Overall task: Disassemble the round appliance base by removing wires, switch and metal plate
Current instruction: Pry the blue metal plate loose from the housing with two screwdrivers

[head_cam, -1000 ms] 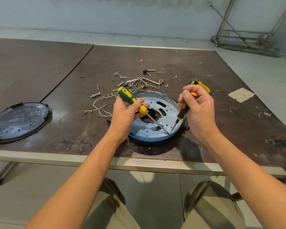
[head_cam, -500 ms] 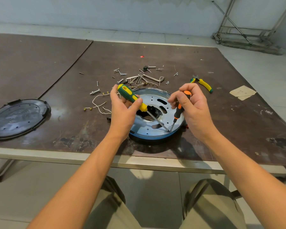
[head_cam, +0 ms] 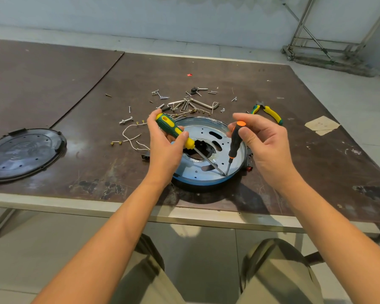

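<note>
Near the front edge of the table [head_cam: 294, 163], just right of centre, sits the round appliance base [head_cam: 196, 183], open side up, with the shiny metal plate [head_cam: 203, 131] lying inside its blue rim. The left hand [head_cam: 165, 150] is wrapped round the handle of a green-and-yellow screwdriver [head_cam: 172, 131], thumb along the top, shaft slanting down to the right. The right hand [head_cam: 267, 150] pinches an orange-and-black screwdriver [head_cam: 234, 142] between thumb and fingertips, almost upright, the other fingers loosely curled. Both tips meet at one spot on the near-right part of the plate, close to the rim; whether they sit in a screw head, I cannot tell. A small red switch [head_cam: 249, 169] peeks out at the base's right side, just beside the right hand. Left of the base, thin white wires [head_cam: 130, 140] with brass ends lie loose on the table. On the far side, there is a scatter of screws and bent metal rods [head_cam: 188, 104]. Right of those, yellow-and-green pliers [head_cam: 270, 114] lie flat, and further right a torn paper scrap [head_cam: 320, 125]. Far off at the left edge, a black round cover [head_cam: 22, 153] lies flat, well apart from the base.
</note>
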